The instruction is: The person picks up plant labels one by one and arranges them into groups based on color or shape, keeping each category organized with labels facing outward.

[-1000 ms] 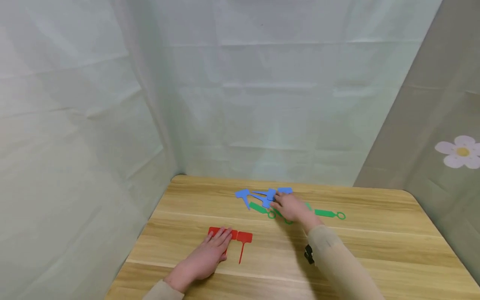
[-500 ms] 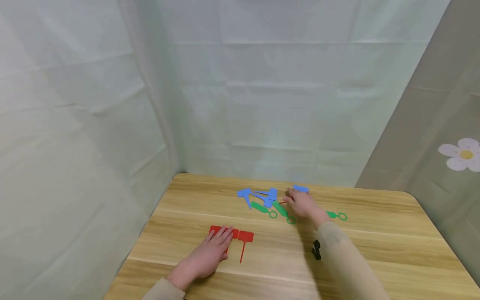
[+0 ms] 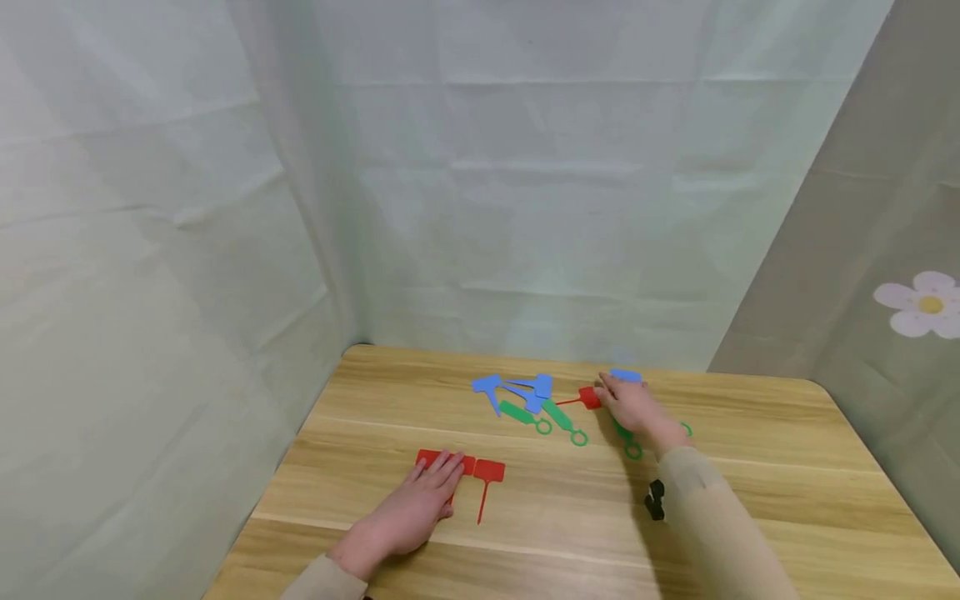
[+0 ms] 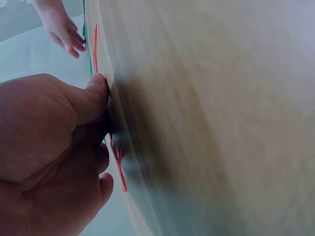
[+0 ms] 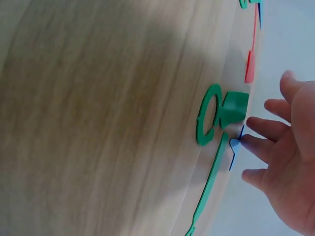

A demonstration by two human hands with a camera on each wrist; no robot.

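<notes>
My left hand point(image 3: 411, 510) rests flat, fingers extended, on red T-shaped plant labels point(image 3: 430, 457) lying side by side; it partly covers them. Another red label point(image 3: 489, 472) lies just right of its fingertips, stem toward me. Farther back, my right hand point(image 3: 633, 406) reaches over the tabletop with loosely spread fingers. In the right wrist view, a fingertip touches a blue T-shaped label point(image 5: 235, 142). Below that hand, a green ring-ended tag point(image 5: 234, 109) lies partly hidden, with another green tag point(image 5: 209, 184) beside it. A red label point(image 3: 590, 397) lies left of the right fingertips.
Several blue labels point(image 3: 487, 383) lie at the back middle, some overlapping. Green ring-ended tags point(image 3: 517, 412) lie in front of them. A small black piece point(image 3: 655, 500) shows beside the right sleeve. Pale cloth walls point(image 3: 525, 208) stand behind and beside the wooden table point(image 3: 570, 533).
My right hand has moved right along the back of the table, and the blue label at its fingertips has shifted right too. A red label and green tag are uncovered. The left hand stays put.
</notes>
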